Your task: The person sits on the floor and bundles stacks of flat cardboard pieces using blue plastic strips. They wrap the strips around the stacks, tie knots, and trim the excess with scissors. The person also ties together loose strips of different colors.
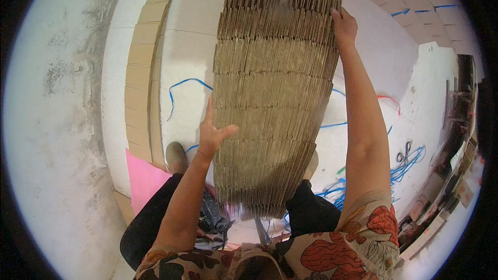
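Note:
A tall, tightly packed stack of brown cardboard divider strips [272,88], slotted across in rows, fills the middle between my arms, with many thin edges facing up. My left hand [212,136] holds its left side about halfway along; the thumb lies over the top edges and one finger stretches along the side. At the far right corner, my right hand [345,25] grips the stack, its fingers partly hidden behind the edge. The stack's underside is out of sight.
Another long bundle of slotted cardboard [141,80] lies on the floor at left, beside a pink sheet [145,179]. Blue straps [410,163] lie tangled at right near scissors [403,151]. More strapped cardboard [420,0] is at far right. A stained wall [62,83] runs along the left.

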`<action>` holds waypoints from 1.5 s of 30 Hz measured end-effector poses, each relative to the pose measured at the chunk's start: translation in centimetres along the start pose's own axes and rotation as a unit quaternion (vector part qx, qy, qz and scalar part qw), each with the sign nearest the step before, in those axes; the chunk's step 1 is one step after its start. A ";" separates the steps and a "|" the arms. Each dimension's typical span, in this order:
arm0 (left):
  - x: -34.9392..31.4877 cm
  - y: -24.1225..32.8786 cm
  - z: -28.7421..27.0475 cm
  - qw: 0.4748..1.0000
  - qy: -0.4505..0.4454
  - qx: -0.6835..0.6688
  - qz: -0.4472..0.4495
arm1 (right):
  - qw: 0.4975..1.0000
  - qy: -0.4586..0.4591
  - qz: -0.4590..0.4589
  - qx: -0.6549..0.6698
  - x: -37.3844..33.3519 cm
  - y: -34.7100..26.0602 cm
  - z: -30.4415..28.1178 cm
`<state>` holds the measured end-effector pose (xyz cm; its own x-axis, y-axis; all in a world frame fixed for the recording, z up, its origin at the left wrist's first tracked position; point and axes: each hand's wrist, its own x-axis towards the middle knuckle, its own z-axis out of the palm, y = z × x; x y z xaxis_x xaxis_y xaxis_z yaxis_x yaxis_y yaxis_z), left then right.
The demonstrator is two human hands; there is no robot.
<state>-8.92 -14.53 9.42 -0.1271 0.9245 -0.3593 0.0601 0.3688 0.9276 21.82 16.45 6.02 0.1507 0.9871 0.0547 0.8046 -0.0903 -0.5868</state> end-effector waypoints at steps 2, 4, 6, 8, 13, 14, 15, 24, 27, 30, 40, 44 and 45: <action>0.1 -0.1 0.3 1.000 -0.003 0.005 -0.005 | 0.996 0.063 -0.011 -0.069 0.4 1.8 0.9; 0.2 -0.3 0.4 1.000 -0.006 0.011 -0.019 | 0.987 0.099 0.005 -0.126 1.0 3.2 1.3; 0.2 -0.5 0.3 1.000 -0.005 0.005 -0.022 | 0.990 0.129 -0.056 -0.031 0.9 3.5 1.4; 0.2 -0.5 0.1 1.000 -0.004 -0.015 -0.014 | 0.992 0.100 -0.054 0.051 0.5 2.4 0.8; 0.2 -0.8 0.1 1.000 -0.009 -0.020 -0.011 | 0.982 0.005 -0.009 0.189 0.3 1.3 0.6; 0.2 -0.6 0.3 0.999 -0.009 -0.027 -0.014 | 0.982 -0.002 -0.005 0.188 0.3 1.3 0.7; 0.2 -0.4 0.3 1.000 -0.009 -0.019 -0.017 | 0.982 -0.010 -0.002 0.188 0.3 1.2 0.8; 0.2 -2.0 -0.7 1.000 0.003 0.021 -0.003 | 0.990 0.018 -0.092 0.106 0.5 0.9 1.8; 0.4 -1.9 0.3 1.000 -0.007 -0.013 0.000 | 0.980 0.018 -0.127 0.153 1.7 3.5 2.6; 0.6 -1.5 1.0 0.999 -0.020 -0.020 -0.014 | 0.959 0.000 -0.069 0.276 2.2 5.3 2.8; 0.1 -1.3 0.3 0.999 0.000 0.034 -0.026 | 0.996 0.018 -0.078 0.031 0.0 -0.8 1.8; 0.2 -1.3 0.4 1.000 0.001 0.015 0.004 | 0.995 0.018 -0.099 0.017 0.3 -0.8 2.2; 0.2 -1.2 0.3 1.000 -0.003 0.021 0.003 | 0.996 0.011 -0.094 0.001 0.3 -1.0 2.3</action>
<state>-8.72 -14.82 8.18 -0.1217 0.9269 -0.3550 0.1032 0.3675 0.9243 19.70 17.13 4.78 0.0099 0.9834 0.1811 0.8188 0.0960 -0.5660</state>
